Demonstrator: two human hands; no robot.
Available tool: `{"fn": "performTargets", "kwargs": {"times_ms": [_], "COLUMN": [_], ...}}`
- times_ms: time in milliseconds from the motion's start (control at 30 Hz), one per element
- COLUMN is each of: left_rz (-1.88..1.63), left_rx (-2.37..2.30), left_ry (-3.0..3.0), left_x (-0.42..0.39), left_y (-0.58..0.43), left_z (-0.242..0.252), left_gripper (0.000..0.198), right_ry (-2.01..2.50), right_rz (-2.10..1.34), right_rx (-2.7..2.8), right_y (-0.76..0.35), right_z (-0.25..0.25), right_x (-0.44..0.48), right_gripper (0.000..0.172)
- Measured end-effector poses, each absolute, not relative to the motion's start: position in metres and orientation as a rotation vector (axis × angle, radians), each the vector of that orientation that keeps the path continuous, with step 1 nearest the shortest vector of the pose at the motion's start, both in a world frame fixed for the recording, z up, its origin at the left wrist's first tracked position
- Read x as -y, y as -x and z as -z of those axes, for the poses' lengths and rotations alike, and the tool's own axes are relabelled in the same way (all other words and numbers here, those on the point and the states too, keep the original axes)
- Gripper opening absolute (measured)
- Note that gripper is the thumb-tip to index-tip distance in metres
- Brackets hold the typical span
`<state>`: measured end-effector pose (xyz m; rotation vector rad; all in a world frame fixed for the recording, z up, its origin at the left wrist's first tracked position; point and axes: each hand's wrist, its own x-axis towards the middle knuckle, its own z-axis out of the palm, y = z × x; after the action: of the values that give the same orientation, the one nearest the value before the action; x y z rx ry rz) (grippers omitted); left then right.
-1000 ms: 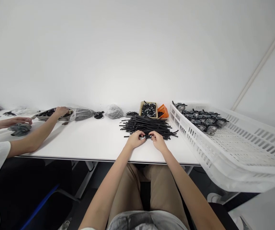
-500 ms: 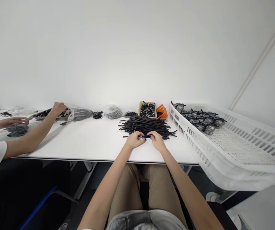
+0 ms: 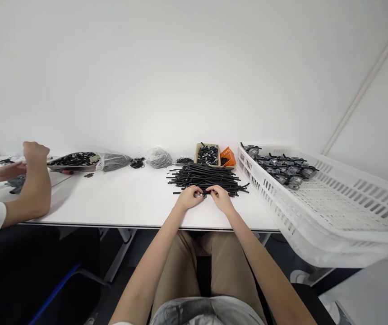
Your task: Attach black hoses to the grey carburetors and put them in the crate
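Observation:
My left hand [image 3: 190, 197] and my right hand [image 3: 221, 198] are close together over the white table, at the near edge of a pile of black tubes [image 3: 210, 177]. The fingers of both are closed in a pinch, tips facing each other. Between them is a small black piece [image 3: 207, 192], mostly covered by the fingers; I cannot make out its exact kind. The tubes lie roughly side by side, directly beyond my fingertips.
Behind the pile stand a beige bin [image 3: 198, 155] of black parts and an orange basket [image 3: 231, 155]. A large white crate [image 3: 265, 192] at right holds grey parts with black tubes. At left, a co-worker's raised hand [image 3: 36, 151] is near a tray [image 3: 79, 168] of dark parts.
My hands have stayed almost in place, with only slight finger movement. The co-worker's hand has moved left from the tray and is now raised; a red-and-black item shows before the tray.

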<state>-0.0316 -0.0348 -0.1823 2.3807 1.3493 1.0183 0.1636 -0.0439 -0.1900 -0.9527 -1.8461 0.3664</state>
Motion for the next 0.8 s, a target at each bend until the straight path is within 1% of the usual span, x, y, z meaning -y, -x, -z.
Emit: {"fn": "performTargets", "kwargs": {"times_ms": [500,700,800], "left_rz": [-1.025,-1.021,-1.030], "left_rx": [-1.348,-1.333,-1.333], "left_ry": [-2.404,-2.404,-2.389], "left_x": [0.0381,0.0387,0.0396], "left_y": [0.0296,0.0299,0.0298], "left_z": [0.1779,0.1772,0.1768], "left_gripper": [0.018,0.018,0.018], "right_ry": [0.966,0.995,1.007], "right_rz": [-0.386,-0.428,-0.446], "right_rx": [1.854,1.839,1.831], "right_y": [-0.1619,-0.1612,-0.1608], "right_z": [0.1858,0.1863,0.1863], "right_x": [0.0483,0.0467,0.0462], "right_gripper": [0.030,0.020,0.018]}}
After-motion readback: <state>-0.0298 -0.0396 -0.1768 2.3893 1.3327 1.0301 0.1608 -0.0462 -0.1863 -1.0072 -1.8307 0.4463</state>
